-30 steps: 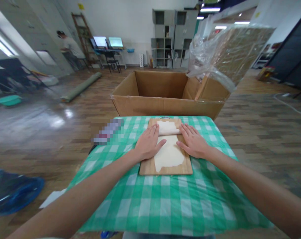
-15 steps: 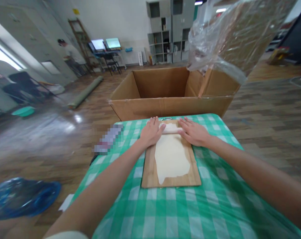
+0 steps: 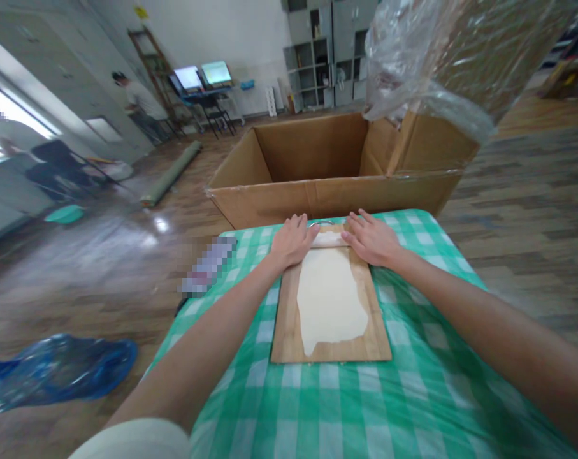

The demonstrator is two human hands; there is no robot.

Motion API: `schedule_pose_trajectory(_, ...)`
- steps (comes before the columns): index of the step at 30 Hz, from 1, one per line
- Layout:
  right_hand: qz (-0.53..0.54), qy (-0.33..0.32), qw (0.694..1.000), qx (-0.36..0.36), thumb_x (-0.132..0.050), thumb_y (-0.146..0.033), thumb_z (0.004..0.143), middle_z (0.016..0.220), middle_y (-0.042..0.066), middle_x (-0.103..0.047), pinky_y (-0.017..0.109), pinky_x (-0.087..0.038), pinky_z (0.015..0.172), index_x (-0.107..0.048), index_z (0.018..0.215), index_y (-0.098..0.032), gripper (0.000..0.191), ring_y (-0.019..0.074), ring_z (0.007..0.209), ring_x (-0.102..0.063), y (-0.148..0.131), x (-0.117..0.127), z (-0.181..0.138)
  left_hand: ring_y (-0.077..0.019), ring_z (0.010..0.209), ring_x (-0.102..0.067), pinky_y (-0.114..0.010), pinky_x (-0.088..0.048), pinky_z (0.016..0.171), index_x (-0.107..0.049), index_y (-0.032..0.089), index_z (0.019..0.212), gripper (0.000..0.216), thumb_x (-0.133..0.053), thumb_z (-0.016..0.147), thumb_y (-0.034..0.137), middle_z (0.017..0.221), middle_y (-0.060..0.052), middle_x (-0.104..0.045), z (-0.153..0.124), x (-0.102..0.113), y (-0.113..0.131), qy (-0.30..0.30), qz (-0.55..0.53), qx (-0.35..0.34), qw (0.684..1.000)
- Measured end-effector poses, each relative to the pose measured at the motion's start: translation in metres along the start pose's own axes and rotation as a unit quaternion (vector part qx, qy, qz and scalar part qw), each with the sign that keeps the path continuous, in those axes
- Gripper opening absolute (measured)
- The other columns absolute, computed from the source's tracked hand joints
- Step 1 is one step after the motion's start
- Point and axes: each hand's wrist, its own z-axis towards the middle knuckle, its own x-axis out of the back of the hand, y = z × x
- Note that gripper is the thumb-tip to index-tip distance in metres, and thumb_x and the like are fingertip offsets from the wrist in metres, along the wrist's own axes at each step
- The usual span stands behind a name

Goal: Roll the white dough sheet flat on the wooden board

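A pale rolling pin [image 3: 330, 239] lies crosswise over the far end of a sheet of rolled-out dough [image 3: 331, 299]. The dough is thin, cream-coloured and uneven at its near edge. Beneath it is a wooden cutting board [image 3: 285, 335] with a metal handle at the far end. My left hand [image 3: 293, 242] rests flat on the left end of the pin, fingers stretched forward and thumb towards the middle. On the right end, my right hand [image 3: 372, 239] lies the same way, its fingers outstretched. Both palms hide the pin's ends.
A green-and-white checked cloth [image 3: 327, 408] covers the table. Just beyond its far edge stands a large open cardboard box [image 3: 327, 199]. A blurred-out flat object [image 3: 209, 268] lies at the table's left edge. Blue plastic [image 3: 64, 373] is on the floor, left. Two people are in the background.
The view has tilted down slightly and shifted. Both hands and the rolling pin are a little farther towards the board's far end, with the fingers still outstretched.
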Motion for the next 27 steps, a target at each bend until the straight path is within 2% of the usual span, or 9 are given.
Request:
schedule_pose_trajectory(5,0.002,0.013,1.0,0.023,-0.023,-0.059,0.109,0.165,0.02,-0.044,0.053,-0.031,0.125,-0.045,0.159,-0.004,0.077,0.0386,0.156,-0.033,-0.018,0.012,-0.029,-0.0318,0.159,-0.034,-0.046,-0.028,0.129,-0.035,0.006,0.163,0.079,-0.009,0.111,0.059,0.167,-0.018,-0.043,-0.031,0.003,0.01,0.01,-0.042,0.029,0.999)
schedule_pose_trajectory(9,-0.004,0.02,0.999,0.046,-0.025,-0.062,0.108,0.166,0.02,-0.044,0.054,-0.029,0.125,-0.044,0.159,-0.007,0.078,0.0386,0.153,-0.039,-0.031,0.02,-0.058,-0.0305,0.162,-0.026,-0.046,-0.021,0.132,-0.03,0.005,0.165,0.081,-0.015,0.109,0.063,0.172,-0.02,-0.033,-0.067,0.007,0.019,0.011,-0.045,-0.001,0.999)
schedule_pose_trajectory(13,0.003,0.013,0.997,0.079,-0.027,-0.065,0.106,0.169,0.019,-0.039,0.057,-0.02,0.13,-0.032,0.166,-0.009,0.082,0.0375,0.158,-0.032,-0.038,0.026,-0.082,-0.0291,0.164,-0.02,-0.047,-0.019,0.133,-0.023,0.005,0.166,0.082,-0.021,0.108,0.064,0.173,-0.021,-0.03,-0.101,0.015,0.031,-0.001,-0.047,-0.012,0.999)
schedule_pose_trajectory(17,-0.002,0.007,0.995,0.099,-0.027,-0.066,0.107,0.171,0.018,-0.035,0.057,-0.021,0.13,-0.028,0.168,-0.01,0.083,0.0377,0.16,-0.028,-0.043,0.032,-0.104,-0.0323,0.163,-0.023,-0.051,-0.018,0.134,-0.023,0.005,0.166,0.084,-0.027,0.107,0.066,0.172,-0.022,-0.032,-0.132,0.023,0.045,0.009,-0.051,-0.024,0.998)
schedule_pose_trajectory(20,-0.005,0.003,0.994,0.105,-0.029,-0.066,0.107,0.171,0.019,-0.035,0.057,-0.024,0.129,-0.03,0.168,-0.009,0.083,0.0389,0.158,-0.03,-0.049,0.04,-0.12,-0.0337,0.162,-0.025,-0.053,-0.018,0.134,-0.024,0.005,0.165,0.086,-0.032,0.106,0.067,0.171,-0.022,-0.034,-0.153,0.029,0.053,0.023,-0.057,-0.034,0.998)
schedule_pose_trajectory(23,0.001,0.006,0.994,0.113,-0.034,-0.066,0.106,0.168,0.018,-0.041,0.059,-0.029,0.126,-0.037,0.166,-0.014,0.079,0.041,0.154,-0.037,-0.055,0.048,-0.132,-0.0322,0.16,-0.031,-0.051,-0.025,0.133,-0.03,0.01,0.165,0.08,-0.035,0.106,0.063,0.169,-0.02,-0.038,-0.169,0.034,0.058,0.034,-0.066,-0.034,0.997)
schedule_pose_trajectory(27,0.025,0.009,0.992,0.12,-0.033,-0.062,0.108,0.154,0.018,-0.056,0.057,-0.04,0.119,-0.049,0.158,-0.016,0.07,0.0388,0.141,-0.049,-0.053,0.052,-0.127,-0.0297,0.156,-0.039,-0.047,-0.031,0.13,-0.039,0.014,0.161,0.07,-0.032,0.108,0.058,0.165,-0.017,-0.046,-0.163,0.034,0.058,0.045,-0.075,0.002,0.996)
